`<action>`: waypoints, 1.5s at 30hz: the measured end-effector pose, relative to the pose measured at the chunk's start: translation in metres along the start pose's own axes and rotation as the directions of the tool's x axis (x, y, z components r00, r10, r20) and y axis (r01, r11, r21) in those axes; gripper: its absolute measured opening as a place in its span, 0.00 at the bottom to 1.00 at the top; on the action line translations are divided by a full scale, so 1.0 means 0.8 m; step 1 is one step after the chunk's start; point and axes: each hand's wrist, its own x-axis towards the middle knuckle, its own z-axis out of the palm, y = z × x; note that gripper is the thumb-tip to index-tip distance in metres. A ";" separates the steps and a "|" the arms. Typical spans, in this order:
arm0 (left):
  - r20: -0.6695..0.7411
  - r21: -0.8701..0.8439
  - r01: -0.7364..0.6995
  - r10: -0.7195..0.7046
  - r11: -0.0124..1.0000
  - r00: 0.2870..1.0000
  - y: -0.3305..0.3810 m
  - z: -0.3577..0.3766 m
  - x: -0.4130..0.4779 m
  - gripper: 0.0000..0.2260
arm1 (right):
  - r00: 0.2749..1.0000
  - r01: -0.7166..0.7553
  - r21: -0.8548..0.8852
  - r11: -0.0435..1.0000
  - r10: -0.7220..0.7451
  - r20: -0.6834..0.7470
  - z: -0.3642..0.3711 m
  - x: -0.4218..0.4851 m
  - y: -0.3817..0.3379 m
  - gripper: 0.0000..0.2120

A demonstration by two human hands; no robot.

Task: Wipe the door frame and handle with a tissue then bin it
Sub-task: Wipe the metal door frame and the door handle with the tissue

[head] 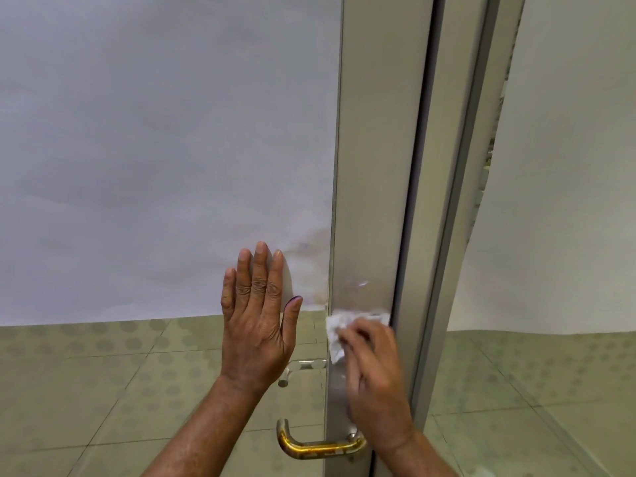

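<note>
On the metal door frame (368, 201), just above the handle (321, 444), the right hand (373, 376) presses a crumpled white tissue (339, 330) flat against the upright. The fingers (361, 335) lie over the tissue, so this grip is closed on it by pressure against the metal, not by a pinch; the hand is blurred, which suggests a wiping stroke. The left hand (260, 318) is open, palm flat and fingers spread on the glass (155, 149) beside the frame, holding nothing, seemingly bracing the door.

The tissue is thin, soft and very light. It will bunch, tear or shed bits if dragged hard over an edge or a sticky patch, and it has no stiffness of its own, so it is best held as a folded wad under the fingertips with the loose corner at the left tucked in. A smear shows on the frame just above it, and stains mark the glass nearby.

The brass-coloured handle looks worn and blotchy; it appears not yet wiped. For that rounded bar, wrapping the tissue around it and sliding along should work better than pressing flat. No bin is in view.
</note>
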 end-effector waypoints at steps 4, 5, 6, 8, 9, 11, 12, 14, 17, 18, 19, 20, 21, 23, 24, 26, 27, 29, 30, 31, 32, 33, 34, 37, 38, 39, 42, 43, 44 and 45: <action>-0.037 0.043 -0.009 0.011 0.999 0.999 -0.001 0.008 -0.001 0.28 | 0.998 -0.024 0.002 1.000 0.024 -0.064 0.006 0.016 -0.006 0.14; -0.043 0.052 -0.013 0.016 0.999 0.999 -0.002 0.009 -0.001 0.28 | 1.000 0.005 -0.024 1.000 -0.005 -0.006 0.008 0.002 -0.003 0.14; -0.047 0.061 -0.019 0.021 0.998 0.999 -0.003 0.010 -0.001 0.29 | 0.997 0.043 -0.054 0.998 -0.040 0.063 0.010 -0.015 0.001 0.14; -0.051 0.073 -0.026 0.030 0.997 0.998 -0.003 0.012 -0.001 0.29 | 0.987 0.083 -0.105 0.991 -0.068 0.146 0.010 -0.041 0.010 0.16; -0.054 0.076 -0.028 0.033 0.997 0.998 -0.003 0.012 -0.001 0.29 | 0.989 0.080 -0.123 0.989 -0.063 0.137 0.011 -0.046 0.014 0.17; -0.058 0.078 -0.029 0.033 0.997 0.998 -0.003 0.013 -0.001 0.29 | 0.998 0.051 -0.151 0.987 -0.046 0.036 0.014 -0.038 0.014 0.17; -0.059 0.080 -0.028 0.032 0.996 0.998 -0.004 0.014 -0.001 0.29 | 0.999 0.039 -0.163 0.986 -0.042 -0.016 0.016 -0.030 0.010 0.17; -0.061 0.083 -0.022 0.027 0.996 0.998 -0.005 0.016 -0.002 0.29 | 0.996 0.055 -0.161 0.985 -0.064 -0.056 0.020 -0.018 0.005 0.18; -0.069 0.082 -0.031 0.036 0.996 0.997 -0.005 0.017 -0.003 0.29 | 0.983 0.182 -0.157 0.971 -0.176 0.053 0.023 -0.038 0.018 0.25; -0.069 0.082 -0.032 0.038 0.996 0.997 -0.005 0.017 -0.003 0.29 | 0.972 0.231 -0.172 0.958 -0.218 0.093 0.020 -0.049 0.028 0.29; -0.068 0.081 -0.032 0.038 0.996 0.997 -0.005 0.017 -0.003 0.29 | 0.960 0.274 -0.185 0.944 -0.255 0.119 0.015 -0.057 0.039 0.31; -0.068 0.080 -0.032 0.037 0.996 0.997 -0.005 0.017 -0.002 0.29 | 0.949 0.306 -0.196 0.932 -0.281 0.145 0.010 -0.060 0.048 0.33; -0.070 0.081 -0.032 0.038 0.996 0.997 -0.005 0.017 -0.002 0.29 | 0.941 0.325 -0.216 0.921 -0.294 0.166 0.005 -0.057 0.052 0.35; -0.073 0.087 -0.036 0.042 0.996 0.996 -0.005 0.017 -0.001 0.29 | 0.948 0.310 -0.257 0.915 -0.276 0.161 0.002 -0.036 0.050 0.38; -0.073 0.086 -0.036 0.043 0.996 0.996 -0.005 0.017 -0.002 0.29 | 0.960 0.275 -0.265 0.924 -0.248 0.132 0.005 -0.024 0.045 0.37; -0.077 0.082 -0.036 0.042 0.996 0.996 -0.005 0.018 -0.002 0.30 | 0.975 0.220 -0.261 0.940 -0.206 0.083 0.014 -0.010 0.036 0.35; -0.077 0.080 -0.034 0.040 0.996 0.996 -0.005 0.018 -0.003 0.29 | 0.972 0.232 -0.263 0.937 -0.214 0.093 0.017 -0.013 0.036 0.36; -0.080 0.076 -0.034 0.040 0.997 0.996 -0.005 0.019 -0.002 0.29 | 0.940 0.330 -0.280 0.902 -0.287 0.183 0.018 -0.035 0.046 0.37; -0.081 0.076 -0.034 0.040 0.997 0.996 -0.005 0.019 -0.002 0.29 | 0.915 0.385 -0.280 0.879 -0.325 0.237 0.013 -0.047 0.055 0.36; -0.083 0.078 -0.035 0.041 0.996 0.996 -0.005 0.018 -0.002 0.29 | 0.898 0.416 -0.273 0.868 -0.344 0.273 0.006 -0.054 0.061 0.34; -0.086 0.079 -0.036 0.043 0.996 0.995 -0.005 0.018 -0.002 0.29 | 0.892 0.422 -0.264 0.867 -0.346 0.289 0.000 -0.054 0.063 0.34; -0.090 0.080 -0.037 0.044 0.996 0.995 -0.005 0.018 -0.002 0.28 | 0.898 0.407 -0.262 0.875 -0.332 0.289 -0.004 -0.047 0.061 0.36; -0.095 0.079 -0.036 0.044 0.996 0.994 -0.004 0.018 -0.002 0.28 | 0.919 0.364 -0.261 0.894 -0.299 0.258 -0.004 -0.036 0.058 0.37; -0.100 0.068 -0.028 0.034 0.997 0.994 -0.004 0.018 -0.001 0.27 | 0.981 0.190 -0.219 0.957 -0.174 0.090 0.008 -0.004 0.039 0.36; -0.097 0.063 -0.027 0.033 0.998 0.995 -0.004 0.017 -0.002 0.27 | 0.978 0.205 -0.215 0.955 -0.190 0.089 0.012 -0.005 0.036 0.36; -0.095 0.057 -0.030 0.035 0.998 0.995 -0.003 0.016 -0.002 0.27 | 0.963 0.259 -0.221 0.940 -0.234 0.133 0.014 -0.014 0.038 0.35; -0.086 0.057 -0.040 0.045 0.998 0.995 -0.003 0.014 -0.001 0.28 | 0.873 0.433 -0.238 0.870 -0.339 0.349 0.004 -0.050 0.062 0.28; -0.087 0.059 -0.040 0.045 0.997 0.995 -0.002 0.013 0.000 0.28 | 0.867 0.437 -0.235 0.868 -0.336 0.369 -0.005 -0.052 0.067 0.27; -0.090 0.062 -0.038 0.044 0.997 0.995 -0.002 0.013 0.000 0.27 | 0.876 0.420 -0.234 0.877 -0.324 0.357 -0.010 -0.048 0.068 0.28; -0.091 0.067 -0.039 0.045 0.997 0.995 -0.003 0.013 0.001 0.27 | 0.894 0.392 -0.235 0.889 -0.308 0.326 -0.012 -0.039 0.065 0.33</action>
